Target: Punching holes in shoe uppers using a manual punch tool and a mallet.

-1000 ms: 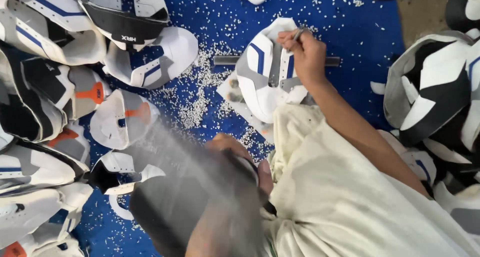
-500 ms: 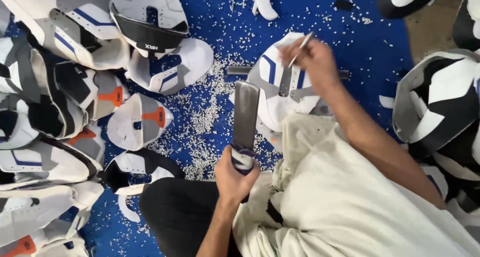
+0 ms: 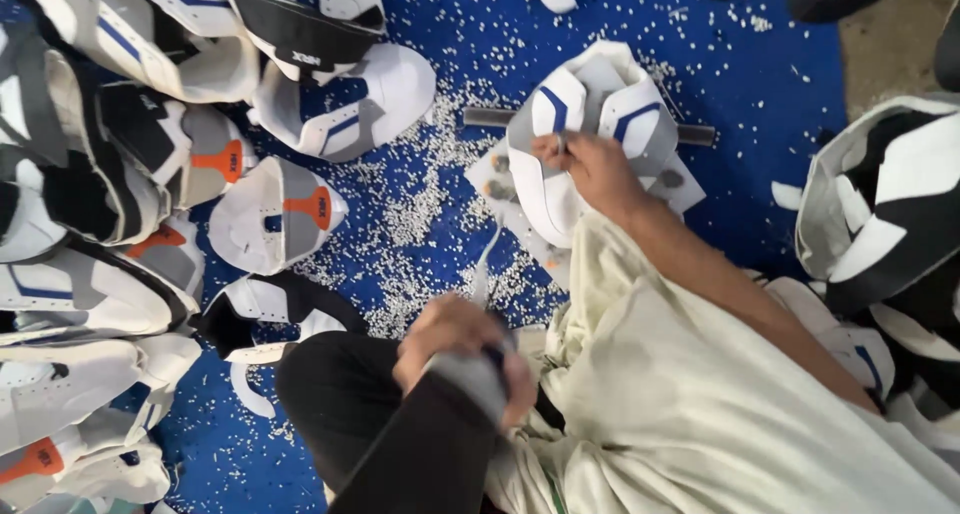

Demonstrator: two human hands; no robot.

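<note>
My right hand (image 3: 592, 171) pinches a thin metal punch (image 3: 560, 146) upright against a white, grey and blue shoe upper (image 3: 610, 94). The upper lies over a dark metal bar (image 3: 488, 117) on the blue mat (image 3: 740, 64). My left hand (image 3: 455, 346) is closed around a flat grey striking tool (image 3: 470, 384), blurred and held low near my black-trousered knee (image 3: 330, 384), well short of the upper. A cream garment (image 3: 700, 404) covers my lap and right arm.
Piles of shoe uppers in white, grey, black, blue and orange crowd the left side (image 3: 110, 224) and the right edge (image 3: 880, 204). Small white punched bits (image 3: 420, 204) litter the mat. Bare floor (image 3: 880, 44) shows at top right.
The striking tool was raised and blurred, then stood upright near the upper, and is now drawn back low beside my knee. My right hand slid down the upper, still holding the punch.
</note>
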